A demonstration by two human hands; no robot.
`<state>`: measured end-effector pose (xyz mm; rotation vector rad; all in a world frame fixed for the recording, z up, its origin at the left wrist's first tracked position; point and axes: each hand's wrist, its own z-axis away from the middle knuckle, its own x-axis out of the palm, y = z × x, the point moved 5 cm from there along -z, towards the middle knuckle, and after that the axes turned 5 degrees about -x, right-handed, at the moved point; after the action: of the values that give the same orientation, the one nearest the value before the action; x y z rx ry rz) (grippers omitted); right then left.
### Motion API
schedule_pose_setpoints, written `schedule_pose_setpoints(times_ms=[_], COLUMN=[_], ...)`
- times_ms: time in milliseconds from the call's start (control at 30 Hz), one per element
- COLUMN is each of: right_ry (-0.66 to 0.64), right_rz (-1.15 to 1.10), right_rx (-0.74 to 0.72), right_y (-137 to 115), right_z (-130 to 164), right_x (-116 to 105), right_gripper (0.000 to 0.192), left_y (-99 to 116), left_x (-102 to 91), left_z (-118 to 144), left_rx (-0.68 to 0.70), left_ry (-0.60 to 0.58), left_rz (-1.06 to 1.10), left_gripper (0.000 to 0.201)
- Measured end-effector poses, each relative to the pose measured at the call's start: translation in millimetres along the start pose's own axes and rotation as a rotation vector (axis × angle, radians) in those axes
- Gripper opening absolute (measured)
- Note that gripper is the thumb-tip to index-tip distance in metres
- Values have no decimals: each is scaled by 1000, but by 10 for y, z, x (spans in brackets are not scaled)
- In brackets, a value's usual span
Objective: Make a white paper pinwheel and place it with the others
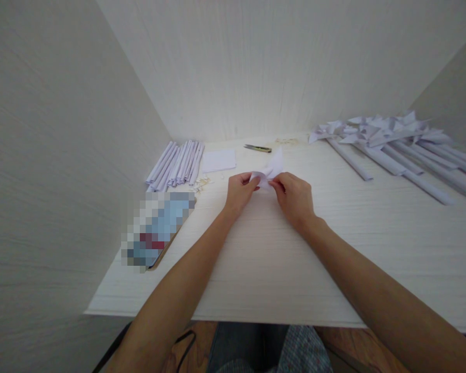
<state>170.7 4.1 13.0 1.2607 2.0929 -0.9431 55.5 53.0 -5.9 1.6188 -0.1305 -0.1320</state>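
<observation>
Pinched at frame centre, a folded paper piece (270, 170) is gripped by both the left hand (241, 192) and right hand (294, 197), its long axis angled toward upper right, the hands equally near it.

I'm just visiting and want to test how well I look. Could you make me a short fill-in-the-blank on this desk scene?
1. Both hands, the left hand and the right hand, pinch a folded piece of white ____.
2. The bundle of plain paper rolls lies to the ____ of the hands.
3. The small utility knife lies on the table, ____ the hands, toward the back wall.

Missing words: paper; left; beyond
</observation>
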Motion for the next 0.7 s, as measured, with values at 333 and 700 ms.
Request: schedule_pose_setpoints(times_ms=[333, 700], right_ry=[-4, 12], right_rz=[-1, -21], right_rx=[3, 45], right_y=[6, 26], right_z=[-7, -9], right_x=[5, 11], right_gripper=[22, 23], left_y=[-3, 82], left_x=[6, 8], left_z=[-12, 33], left_rx=[24, 183], left_ry=[-9, 17], left_rz=[-93, -321], left_gripper=[13, 16])
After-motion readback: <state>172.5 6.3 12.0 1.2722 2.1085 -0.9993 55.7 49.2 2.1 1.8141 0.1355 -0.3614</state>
